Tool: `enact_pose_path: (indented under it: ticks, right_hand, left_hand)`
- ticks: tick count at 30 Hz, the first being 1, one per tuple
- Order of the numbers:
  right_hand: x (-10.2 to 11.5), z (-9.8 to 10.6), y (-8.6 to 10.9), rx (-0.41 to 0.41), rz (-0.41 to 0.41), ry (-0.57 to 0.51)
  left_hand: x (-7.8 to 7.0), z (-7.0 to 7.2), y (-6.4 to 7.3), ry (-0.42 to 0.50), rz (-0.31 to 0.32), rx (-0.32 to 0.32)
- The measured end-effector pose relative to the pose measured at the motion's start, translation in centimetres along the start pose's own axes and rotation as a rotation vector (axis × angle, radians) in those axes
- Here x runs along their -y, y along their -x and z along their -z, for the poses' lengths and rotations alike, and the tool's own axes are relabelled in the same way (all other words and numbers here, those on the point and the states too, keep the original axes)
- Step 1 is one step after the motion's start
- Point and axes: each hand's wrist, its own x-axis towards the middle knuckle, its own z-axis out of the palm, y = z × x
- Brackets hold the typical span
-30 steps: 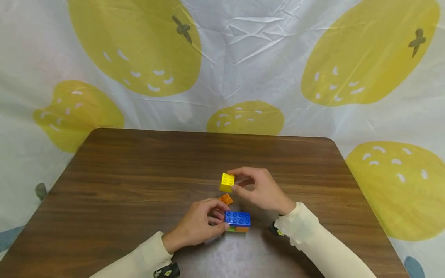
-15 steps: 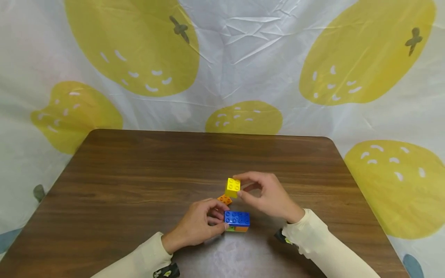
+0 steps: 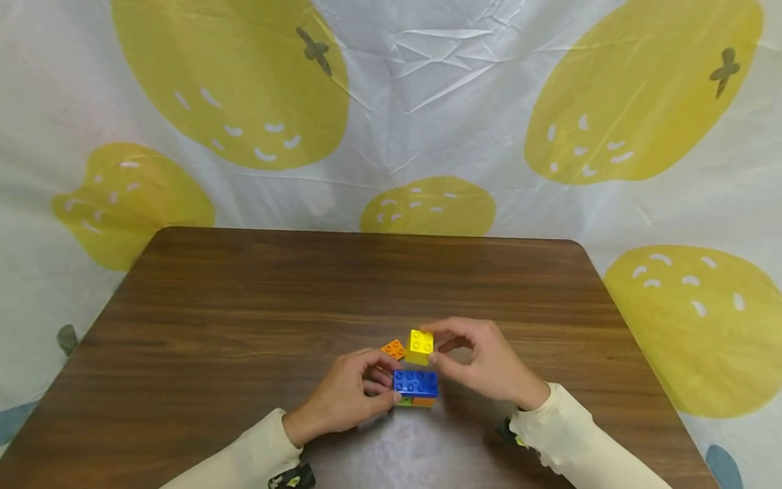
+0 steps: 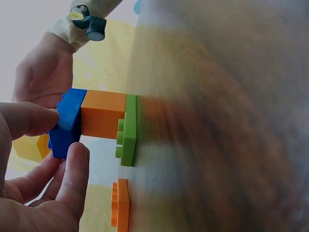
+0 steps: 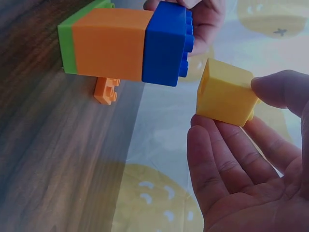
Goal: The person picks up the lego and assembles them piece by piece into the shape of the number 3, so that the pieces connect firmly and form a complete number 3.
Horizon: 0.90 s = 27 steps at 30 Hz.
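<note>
A small stack stands on the table: a flat green brick (image 4: 129, 133) at the bottom, a tall orange brick (image 5: 110, 43) on one end of it, and a long blue brick (image 3: 415, 384) on top. My left hand (image 3: 349, 392) pinches the blue brick at its left end between thumb and fingers. In my right hand (image 3: 482, 358) a yellow two-by-two brick (image 3: 420, 346) is held between thumb and fingertips, studs up. The yellow brick is raised just behind the stack, apart from the blue brick in the right wrist view. Under the blue brick's left end is a gap.
A flat orange brick (image 3: 394, 350) lies on the brown wooden table (image 3: 275, 292) just behind the stack, near my left fingertips. A white cloth with yellow fruit print (image 3: 427, 204) hangs behind the table's far edge.
My right hand has carried the yellow brick to the right and toward me, from behind the flat orange brick to close behind the blue one. My left hand has stayed on the stack.
</note>
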Motion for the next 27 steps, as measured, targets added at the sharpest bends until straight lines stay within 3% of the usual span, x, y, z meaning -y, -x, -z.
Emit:
enact_pose_path:
  ticks: [27]
  right_hand:
    - [0.4,-0.3,3.1,0.001,0.068,0.108]
  left_hand:
    - [0.1,-0.1,0.0,0.009,0.008,-0.002]
